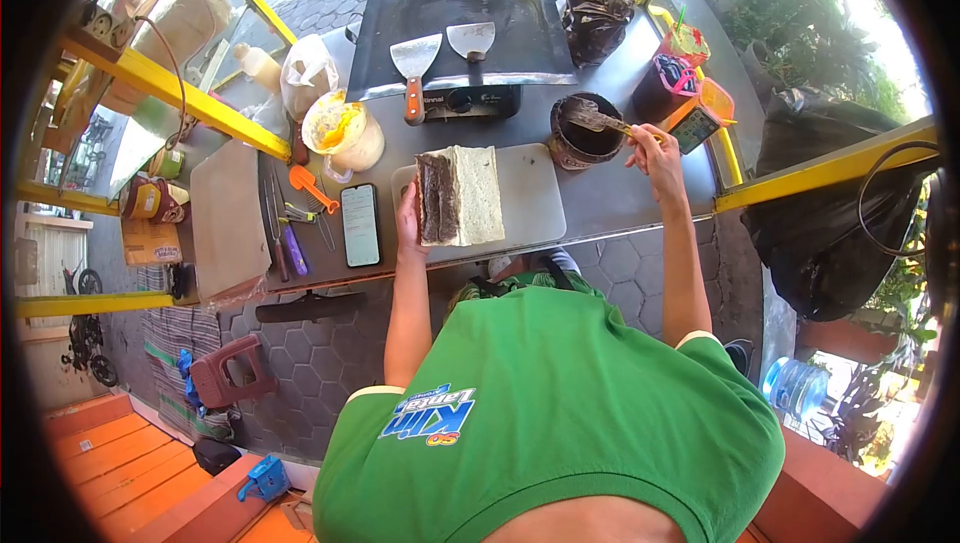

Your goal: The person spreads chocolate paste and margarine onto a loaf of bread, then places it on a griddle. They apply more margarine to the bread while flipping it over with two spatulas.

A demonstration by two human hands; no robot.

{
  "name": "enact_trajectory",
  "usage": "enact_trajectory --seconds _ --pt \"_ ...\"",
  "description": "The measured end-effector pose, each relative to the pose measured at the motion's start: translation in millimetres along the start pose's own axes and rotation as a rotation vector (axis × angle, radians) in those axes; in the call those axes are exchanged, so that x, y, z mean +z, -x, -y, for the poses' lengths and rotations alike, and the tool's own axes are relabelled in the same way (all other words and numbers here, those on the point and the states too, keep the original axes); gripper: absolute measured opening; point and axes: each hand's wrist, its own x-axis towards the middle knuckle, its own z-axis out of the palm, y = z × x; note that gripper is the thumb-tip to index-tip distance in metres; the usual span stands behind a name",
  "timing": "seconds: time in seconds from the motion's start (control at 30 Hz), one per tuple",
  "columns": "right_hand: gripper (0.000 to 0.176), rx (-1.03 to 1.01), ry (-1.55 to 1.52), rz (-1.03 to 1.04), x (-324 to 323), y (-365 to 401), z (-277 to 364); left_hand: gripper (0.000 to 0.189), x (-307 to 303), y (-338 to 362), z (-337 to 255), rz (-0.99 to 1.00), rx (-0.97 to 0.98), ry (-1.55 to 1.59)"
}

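A block of white bread (462, 196) lies on a pale cutting board (533, 195), its left side coated in dark chocolate spread. My left hand (408, 224) rests against the bread's left edge, steadying it. My right hand (653, 151) grips a spreading knife (598, 120) whose blade, smeared with chocolate, dips into a round dark tub of spread (585, 132) to the right of the board.
A black griddle (460, 23) with two metal scrapers (441, 55) stands behind the board. A phone (360, 225), an orange tool and knives lie to the left, beside a tub of yellow spread (342, 133). Drinks and a black bag stand at right.
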Motion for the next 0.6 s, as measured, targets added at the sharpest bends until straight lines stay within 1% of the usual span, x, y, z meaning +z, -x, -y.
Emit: enact_trajectory --seconds 0.13,0.2,0.27,0.3,0.37,0.53,0.6 --pt "0.031 -0.017 0.000 0.044 -10.1 1.9 -9.5 0.041 7.4 1.5 -0.8 -0.034 0.027 -0.003" --pt "0.032 -0.035 0.054 0.077 -15.7 3.5 -14.1 0.041 10.7 3.4 -0.2 -0.044 0.048 -0.005" --pt "0.032 -0.051 0.079 0.085 -20.0 7.2 -17.0 0.045 10.5 4.7 -1.4 0.012 0.034 0.011" --pt "0.033 -0.071 0.106 0.092 -21.1 8.6 -17.2 0.045 10.6 4.8 -1.6 0.010 0.038 0.011" --pt "0.033 -0.067 0.087 0.105 -23.6 11.3 -16.9 0.046 11.3 4.3 -0.9 0.068 0.047 0.045" --pt "0.032 -0.047 0.075 0.190 -3.7 19.5 -0.4 0.046 17.2 2.0 -7.1 0.069 0.038 0.040" --pt "0.034 -0.016 0.183 0.255 20.4 24.2 7.7 0.046 29.9 2.9 -10.9 0.013 0.002 -0.067"
